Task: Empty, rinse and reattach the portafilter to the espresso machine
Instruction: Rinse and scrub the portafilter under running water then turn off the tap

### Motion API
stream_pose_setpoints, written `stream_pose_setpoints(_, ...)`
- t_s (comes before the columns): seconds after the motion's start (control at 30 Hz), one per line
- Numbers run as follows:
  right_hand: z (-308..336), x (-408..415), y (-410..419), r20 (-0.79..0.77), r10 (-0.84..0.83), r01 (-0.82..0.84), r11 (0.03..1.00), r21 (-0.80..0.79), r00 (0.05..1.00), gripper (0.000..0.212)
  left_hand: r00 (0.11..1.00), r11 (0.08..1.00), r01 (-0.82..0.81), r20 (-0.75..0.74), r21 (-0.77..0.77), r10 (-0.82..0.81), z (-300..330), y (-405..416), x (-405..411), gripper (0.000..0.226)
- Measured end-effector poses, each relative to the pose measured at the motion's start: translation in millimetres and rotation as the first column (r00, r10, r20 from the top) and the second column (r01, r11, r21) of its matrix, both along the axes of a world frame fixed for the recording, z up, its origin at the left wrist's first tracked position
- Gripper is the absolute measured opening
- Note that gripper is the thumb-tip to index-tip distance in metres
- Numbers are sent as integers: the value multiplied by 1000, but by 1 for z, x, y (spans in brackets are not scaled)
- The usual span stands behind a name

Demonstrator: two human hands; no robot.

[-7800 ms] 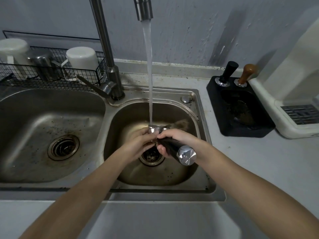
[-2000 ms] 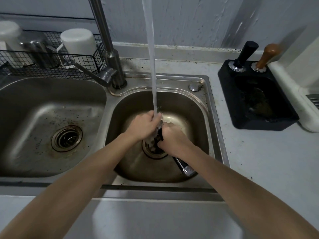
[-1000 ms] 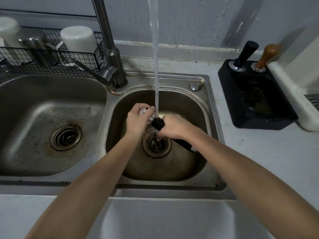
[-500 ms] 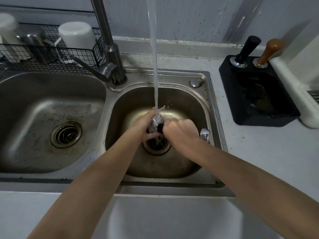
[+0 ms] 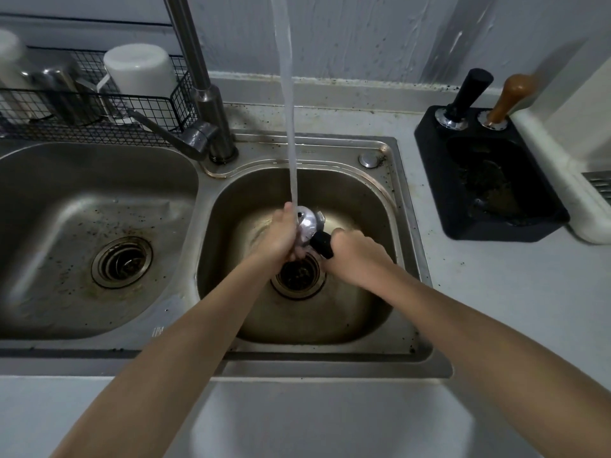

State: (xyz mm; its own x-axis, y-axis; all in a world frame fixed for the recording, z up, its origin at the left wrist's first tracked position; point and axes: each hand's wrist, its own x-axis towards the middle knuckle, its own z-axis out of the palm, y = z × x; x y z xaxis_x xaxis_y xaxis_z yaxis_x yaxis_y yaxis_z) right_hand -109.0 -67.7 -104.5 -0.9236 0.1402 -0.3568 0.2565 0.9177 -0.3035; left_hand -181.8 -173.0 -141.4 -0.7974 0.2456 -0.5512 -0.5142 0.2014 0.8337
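1. Double steel sink (image 5: 411, 246), right basin in use, drain (image 5: 298, 276) below the hands.
2. Black knock box (image 5: 489, 206) on the counter right of the sink, two tampers standing at its back edge.
3. Water stream (image 5: 291, 127) falling onto the portafilter.
4. Right hand (image 5: 353, 257) curled round the black handle.
5. Left hand (image 5: 281, 236) wrapped around the metal head.
6. Portafilter (image 5: 309, 226) held over the right basin drain, under the stream.

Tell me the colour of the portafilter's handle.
Black, seen in the head view: portafilter handle, gripped by the right hand.
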Motion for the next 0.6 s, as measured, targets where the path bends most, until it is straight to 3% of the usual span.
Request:
stream_pose_setpoints(0.07,1,-2,8,106,-101,120,976,-182,989,22,973,986,152,-165,-75,-162,-7,-6,4,38)
stream_pose_setpoints(0.2,2,2,12,246,-223,318,820,-477,943,15,893,943,279,-312,-180,-324,-8,-25,8,40)
stream_pose_setpoints(0.27,2,4,9,334,-224,385,723,-573,916,13,849,912,316,-351,-262,-395,-11,-31,9,41)
stream_pose_setpoints(0.4,1,5,-1,420,-172,432,603,-670,891,13,809,924,312,-448,-223,-381,-11,-29,16,24)
stream_pose_setpoints(0.5,0,3,-10,390,-144,390,621,-680,909,11,876,974,129,-439,-185,-199,-9,-19,14,6)
stream_pose_setpoints(0.6,-3,2,-15,323,-103,296,712,-637,941,8,924,951,69,-339,-301,-174,-4,-12,5,6)
